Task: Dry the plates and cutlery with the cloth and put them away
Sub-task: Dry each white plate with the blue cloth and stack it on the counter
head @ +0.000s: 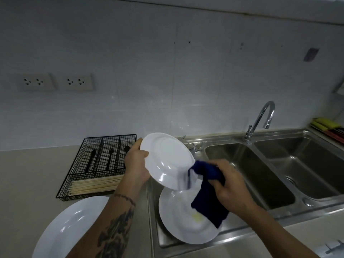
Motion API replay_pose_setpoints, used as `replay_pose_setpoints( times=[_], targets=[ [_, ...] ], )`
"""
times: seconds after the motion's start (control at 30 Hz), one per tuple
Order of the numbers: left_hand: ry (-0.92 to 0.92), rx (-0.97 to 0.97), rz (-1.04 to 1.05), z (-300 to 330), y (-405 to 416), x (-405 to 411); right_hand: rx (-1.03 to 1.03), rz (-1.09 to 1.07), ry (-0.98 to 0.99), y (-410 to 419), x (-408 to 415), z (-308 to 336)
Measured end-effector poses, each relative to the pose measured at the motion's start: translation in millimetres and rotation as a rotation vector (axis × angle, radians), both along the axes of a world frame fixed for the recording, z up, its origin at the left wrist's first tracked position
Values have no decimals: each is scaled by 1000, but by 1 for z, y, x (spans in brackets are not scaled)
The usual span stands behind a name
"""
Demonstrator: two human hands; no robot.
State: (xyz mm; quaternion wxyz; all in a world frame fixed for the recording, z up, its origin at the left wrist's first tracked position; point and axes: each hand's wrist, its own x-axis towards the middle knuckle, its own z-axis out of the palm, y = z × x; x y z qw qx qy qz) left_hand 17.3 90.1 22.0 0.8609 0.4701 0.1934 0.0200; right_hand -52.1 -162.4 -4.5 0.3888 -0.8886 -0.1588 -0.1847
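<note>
My left hand (136, 164) grips the left rim of a white plate (167, 159), held tilted with its underside toward me above the sink's drainboard. My right hand (229, 185) clutches a dark blue cloth (208, 192) against the plate's lower right edge. Below them a second white plate (182, 224) lies on the steel drainboard (154, 211), with a yellowish smear near its middle. A third white plate (65, 228) rests on the counter at the lower left, partly hidden by my left forearm.
A black wire cutlery tray (78, 164) with black cutlery and wooden chopsticks stands against the wall on the left. A double steel sink (260, 164) with a curved tap (260, 120) fills the right. Sponges (325, 123) sit at the far right.
</note>
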Motion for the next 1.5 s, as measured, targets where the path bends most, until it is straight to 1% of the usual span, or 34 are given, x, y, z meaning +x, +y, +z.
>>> replay_pose_setpoints(
  times=[0.07, 0.13, 0.2, 0.27, 0.3, 0.33, 0.4, 0.43, 0.47, 0.5, 0.53, 0.6, 0.63, 0.67, 0.7, 0.8, 0.87, 0.9, 0.93, 1.03, 1.07, 1.1, 1.17, 1.3, 1.37, 1.5],
  targets=[
    [-49, 31, -46, 1, -5, -4, 158, -114, -18, 9, 9, 18],
    [-82, 31, -111, 0, -10, -6, 326, -179, 27, 24, 19, 38],
    [-117, 32, -183, -1, -18, -8, 402, -217, 62, 37, 30, 53],
    [-150, -4, -256, 0, -25, -10, 344, -217, 37, 49, 36, 62],
    [-167, -34, -286, 0, -28, -11, 262, -194, -2, 54, 37, 63],
    [-181, -64, -304, 2, -29, -13, 134, -158, -66, 57, 37, 60],
    [-209, -119, -325, 4, -26, -16, -190, -111, -160, 57, 37, 50],
    [-215, -132, -328, 4, -24, -17, -306, -115, -144, 53, 37, 44],
    [-213, -133, -328, 4, -21, -19, -363, -135, -91, 48, 40, 37],
    [-212, -130, -331, 4, -18, -21, -367, -171, -21, 42, 42, 31],
    [-211, -124, -335, 3, -16, -23, -319, -213, 62, 35, 46, 26],
    [-204, -108, -354, 1, -16, -26, -127, -283, 235, 26, 54, 24],
    [-203, -105, -369, 0, -17, -27, -60, -298, 284, 24, 58, 26],
    [-205, -103, -384, -1, -18, -27, -44, -298, 287, 25, 59, 29],
    [-212, -99, -396, -1, -20, -27, -79, -284, 247, 30, 58, 31],
    [-239, -97, -432, 0, -25, -26, -296, -167, 29, 52, 49, 42],
    [-251, -126, -430, 0, -26, -26, -362, -131, 2, 55, 48, 41],
    [-255, -149, -410, 0, -26, -27, -332, -148, 23, 51, 50, 39],
    [-261, -176, -379, -2, -24, -28, -250, -182, 57, 44, 51, 35],
    [-294, -246, -280, -6, -15, -32, 207, -251, 260, 20, 53, 25],
    [-297, -256, -268, -8, -12, -33, 315, -235, 327, 16, 54, 21],
    [-293, -252, -271, -10, -10, -34, 351, -219, 358, 13, 54, 17],
    [-277, -194, -276, -13, -4, -33, 362, -194, 339, 11, 56, 11],
    [-261, 51, -293, -6, 12, -19, 312, -174, 285, 7, 56, 19],
    [-262, 117, -331, 2, 13, -11, 290, -115, 279, 2, 56, 27],
    [-247, 207, -485, 12, 2, -4, 89, 22, 286, 1, 49, 44]
  ],
)
